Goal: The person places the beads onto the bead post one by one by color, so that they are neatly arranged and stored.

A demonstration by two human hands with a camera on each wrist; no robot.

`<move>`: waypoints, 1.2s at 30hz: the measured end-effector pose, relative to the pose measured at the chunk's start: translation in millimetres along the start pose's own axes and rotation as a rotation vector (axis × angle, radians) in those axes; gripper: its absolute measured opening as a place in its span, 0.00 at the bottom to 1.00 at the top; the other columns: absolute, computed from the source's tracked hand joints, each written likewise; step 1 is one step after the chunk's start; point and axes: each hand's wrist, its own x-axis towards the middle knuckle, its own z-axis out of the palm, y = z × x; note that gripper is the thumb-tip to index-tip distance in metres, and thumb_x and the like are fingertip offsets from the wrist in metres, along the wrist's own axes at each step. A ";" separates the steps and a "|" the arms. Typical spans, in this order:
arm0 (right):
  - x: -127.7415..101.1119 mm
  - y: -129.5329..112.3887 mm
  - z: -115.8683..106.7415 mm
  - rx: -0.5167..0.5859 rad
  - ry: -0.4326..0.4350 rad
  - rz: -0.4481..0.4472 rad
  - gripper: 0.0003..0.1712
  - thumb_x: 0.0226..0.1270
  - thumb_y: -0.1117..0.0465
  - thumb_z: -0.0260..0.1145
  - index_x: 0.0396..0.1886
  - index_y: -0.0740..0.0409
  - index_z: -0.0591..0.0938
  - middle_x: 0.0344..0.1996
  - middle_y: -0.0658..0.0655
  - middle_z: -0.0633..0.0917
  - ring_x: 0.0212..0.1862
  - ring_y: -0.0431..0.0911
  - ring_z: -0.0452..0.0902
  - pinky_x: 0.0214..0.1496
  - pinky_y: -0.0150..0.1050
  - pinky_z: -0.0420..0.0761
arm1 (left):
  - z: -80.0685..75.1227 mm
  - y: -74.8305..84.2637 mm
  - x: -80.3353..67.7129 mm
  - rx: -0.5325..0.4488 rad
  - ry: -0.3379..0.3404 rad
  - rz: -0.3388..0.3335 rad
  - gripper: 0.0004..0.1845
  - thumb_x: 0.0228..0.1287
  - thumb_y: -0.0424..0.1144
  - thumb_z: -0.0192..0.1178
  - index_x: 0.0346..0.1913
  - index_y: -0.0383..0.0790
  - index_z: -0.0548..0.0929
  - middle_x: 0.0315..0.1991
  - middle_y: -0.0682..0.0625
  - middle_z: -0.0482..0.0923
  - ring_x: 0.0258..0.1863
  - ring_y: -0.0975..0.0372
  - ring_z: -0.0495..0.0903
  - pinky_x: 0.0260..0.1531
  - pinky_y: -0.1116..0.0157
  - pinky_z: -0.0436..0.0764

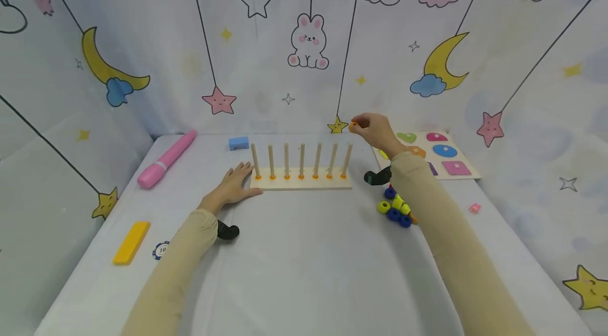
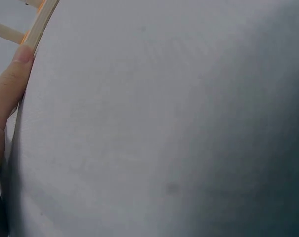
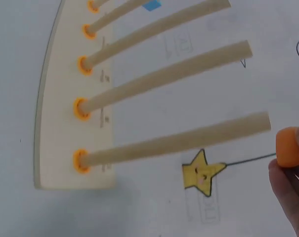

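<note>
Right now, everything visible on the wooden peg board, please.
The peg board is a flat, pale wooden base with seven upright round pegs in one row, each seated in an orange ring. It lies flat on the white table, mid-back. No beads are on it. The left hand rests flat against its left end. The right hand pinches an orange bead just above the rightmost peg, not touching it.

Small orange bead (image 3: 289, 147) above rightmost peg, wooden peg board (image 1: 304, 182) flat on table

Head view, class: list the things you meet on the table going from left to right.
Yellow block → pink marker → blue block → peg board → bead pile → shape puzzle
</note>
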 end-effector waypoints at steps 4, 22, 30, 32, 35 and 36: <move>16.4 -27.3 17.6 0.030 -0.001 -0.061 0.15 0.67 0.60 0.62 0.50 0.64 0.81 0.43 0.62 0.84 0.45 0.52 0.79 0.47 0.46 0.79 | 0.2 -0.2 -0.4 -0.005 -0.007 -0.009 0.47 0.61 0.56 0.61 0.71 0.29 0.53 0.72 0.33 0.45 0.72 0.44 0.40 0.68 0.45 0.37; 41.6 -152.6 128.8 0.103 -0.251 -0.355 0.16 0.67 0.61 0.62 0.50 0.65 0.81 0.43 0.57 0.85 0.44 0.43 0.81 0.45 0.29 0.79 | 1.5 -4.1 -1.8 -0.013 0.018 -0.002 0.48 0.58 0.59 0.61 0.72 0.32 0.56 0.72 0.36 0.49 0.72 0.45 0.41 0.69 0.45 0.38; 40.6 -165.2 146.3 0.081 -0.311 -0.376 0.14 0.67 0.62 0.62 0.49 0.64 0.82 0.42 0.55 0.85 0.43 0.41 0.81 0.45 0.26 0.78 | 1.1 -2.1 -1.9 -0.008 0.007 -0.015 0.48 0.58 0.60 0.61 0.72 0.33 0.56 0.73 0.37 0.48 0.72 0.46 0.40 0.69 0.46 0.38; 41.1 -165.5 147.6 0.084 -0.314 -0.371 0.14 0.67 0.62 0.62 0.49 0.64 0.82 0.41 0.55 0.85 0.42 0.41 0.81 0.45 0.26 0.78 | 0.5 -1.4 -2.1 -0.006 0.010 -0.013 0.48 0.58 0.60 0.61 0.72 0.33 0.56 0.73 0.37 0.48 0.72 0.46 0.41 0.69 0.46 0.38; 41.5 -165.8 149.1 0.077 -0.317 -0.370 0.14 0.66 0.62 0.63 0.49 0.64 0.82 0.41 0.55 0.85 0.42 0.41 0.81 0.44 0.26 0.79 | -1.1 -0.6 -2.8 -0.010 0.018 -0.009 0.47 0.58 0.59 0.62 0.71 0.32 0.57 0.72 0.36 0.49 0.72 0.45 0.41 0.69 0.45 0.38; 41.7 -166.0 149.5 0.073 -0.318 -0.374 0.14 0.66 0.62 0.63 0.49 0.64 0.82 0.40 0.55 0.85 0.42 0.41 0.81 0.44 0.27 0.79 | -1.8 -0.5 -3.3 -0.010 0.019 -0.012 0.47 0.58 0.59 0.62 0.71 0.33 0.57 0.72 0.36 0.49 0.72 0.45 0.41 0.69 0.45 0.38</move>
